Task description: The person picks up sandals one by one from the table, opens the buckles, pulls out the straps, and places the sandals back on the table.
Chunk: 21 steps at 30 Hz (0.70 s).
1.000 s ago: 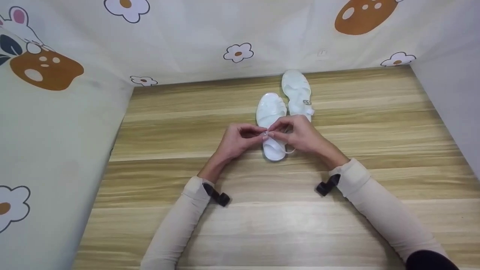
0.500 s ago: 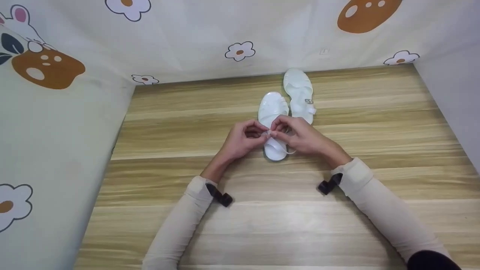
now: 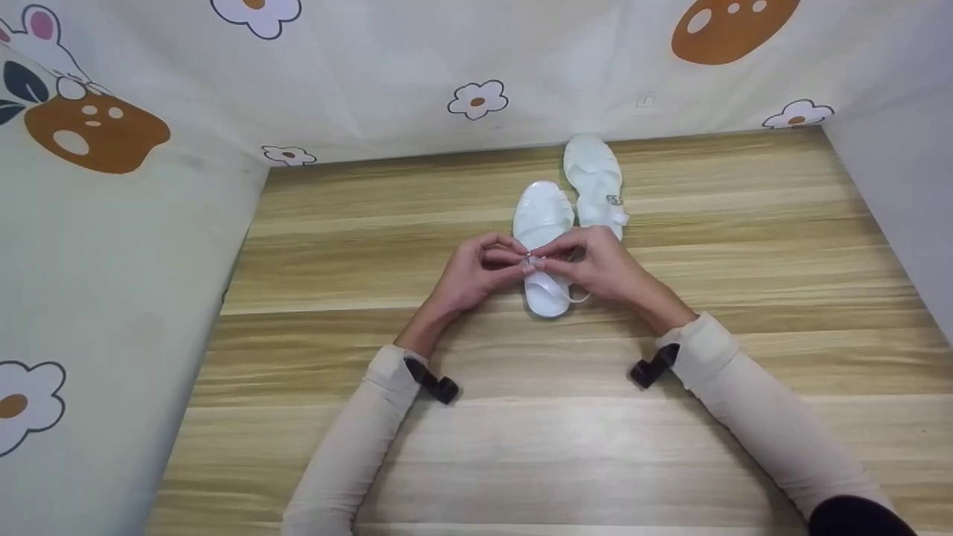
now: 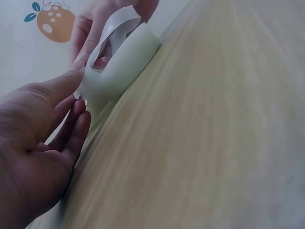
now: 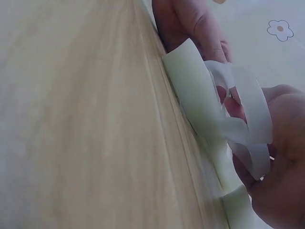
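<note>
Two white sandals lie on the wooden surface. The nearer sandal (image 3: 542,205) points away from me. My left hand (image 3: 474,277) and right hand (image 3: 600,262) meet over its middle. Each hand pinches its ankle strap between thumb and fingers, around a small shiny piece whose details are too small to tell. A loop of the strap (image 5: 257,107) curves above the heel (image 5: 188,83) in the right wrist view. In the left wrist view, the left thumb and fingers press at the side of the raised heel (image 4: 121,67). Fingers cover the strap's ends.
The other sandal (image 3: 590,160) lies further back on the right, its toe near the patterned back wall (image 3: 372,89). A metal buckle (image 3: 613,199) shows on its side. Side walls (image 3: 134,253) border the wooden surface (image 3: 357,246).
Both hands stay over the nearer sandal's strap. The fingertips have shifted slightly, with the left hand a little further left than half a second ago. The sandals stay in place.
</note>
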Motion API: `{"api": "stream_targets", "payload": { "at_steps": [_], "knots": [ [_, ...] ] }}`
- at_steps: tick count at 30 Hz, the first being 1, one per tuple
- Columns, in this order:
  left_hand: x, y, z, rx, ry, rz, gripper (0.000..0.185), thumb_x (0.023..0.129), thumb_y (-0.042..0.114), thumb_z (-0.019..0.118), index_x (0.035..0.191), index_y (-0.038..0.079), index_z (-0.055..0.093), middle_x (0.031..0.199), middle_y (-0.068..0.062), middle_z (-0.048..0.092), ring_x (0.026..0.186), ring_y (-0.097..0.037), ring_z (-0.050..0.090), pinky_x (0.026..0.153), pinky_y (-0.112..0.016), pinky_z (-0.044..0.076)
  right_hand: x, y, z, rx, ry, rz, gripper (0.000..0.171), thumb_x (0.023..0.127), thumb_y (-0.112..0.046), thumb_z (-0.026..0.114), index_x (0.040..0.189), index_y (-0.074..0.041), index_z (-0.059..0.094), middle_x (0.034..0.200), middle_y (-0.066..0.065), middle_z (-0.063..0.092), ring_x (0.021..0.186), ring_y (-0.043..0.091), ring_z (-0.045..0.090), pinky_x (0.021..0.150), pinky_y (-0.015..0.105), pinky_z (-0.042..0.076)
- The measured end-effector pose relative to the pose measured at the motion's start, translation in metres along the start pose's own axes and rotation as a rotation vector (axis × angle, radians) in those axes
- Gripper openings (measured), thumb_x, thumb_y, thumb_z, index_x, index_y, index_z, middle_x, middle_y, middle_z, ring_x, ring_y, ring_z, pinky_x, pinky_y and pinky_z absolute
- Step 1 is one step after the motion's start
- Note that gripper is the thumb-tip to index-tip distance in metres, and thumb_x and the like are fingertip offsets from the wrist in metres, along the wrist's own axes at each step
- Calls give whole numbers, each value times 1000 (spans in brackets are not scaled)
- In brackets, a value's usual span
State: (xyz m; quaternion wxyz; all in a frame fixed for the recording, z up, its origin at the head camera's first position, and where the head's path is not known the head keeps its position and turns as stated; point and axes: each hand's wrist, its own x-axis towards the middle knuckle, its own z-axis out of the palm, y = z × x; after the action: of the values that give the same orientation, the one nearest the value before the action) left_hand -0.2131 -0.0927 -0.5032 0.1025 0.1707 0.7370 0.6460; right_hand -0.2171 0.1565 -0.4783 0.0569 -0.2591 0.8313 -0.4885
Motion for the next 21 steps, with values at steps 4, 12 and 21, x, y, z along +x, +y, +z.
{"api": "stream_targets", "payload": {
  "at_steps": [4, 12, 21],
  "knots": [
    [0, -1, 1, 25, 4, 26, 26, 91, 19, 90, 112, 9, 77, 105, -6, 85, 104, -19, 82, 95, -31, 63, 0, 1, 1, -12, 22, -14, 13, 98, -24, 83, 110, -19, 87, 104, -3, 85, 100, 16, 74, 87, 24, 56],
    [0, 2, 3, 97, 21, 49, 24, 92, 28, 90, 107, 13, 78, 102, -3, 85, 101, -16, 82, 92, -31, 64, -1, 1, 5, -71, -7, -15, 13, 102, -24, 77, 109, -13, 80, 100, 0, 81, 98, 15, 72, 90, 33, 55],
    [0, 3, 4, 90, 4, 46, 23, 93, 30, 89, 108, 15, 79, 102, 0, 86, 103, -15, 82, 94, -30, 62, -2, 0, 5, -53, -50, -37, 18, 104, -28, 75, 111, -12, 74, 105, 2, 78, 103, 17, 70, 97, 37, 54]
  ]
}}
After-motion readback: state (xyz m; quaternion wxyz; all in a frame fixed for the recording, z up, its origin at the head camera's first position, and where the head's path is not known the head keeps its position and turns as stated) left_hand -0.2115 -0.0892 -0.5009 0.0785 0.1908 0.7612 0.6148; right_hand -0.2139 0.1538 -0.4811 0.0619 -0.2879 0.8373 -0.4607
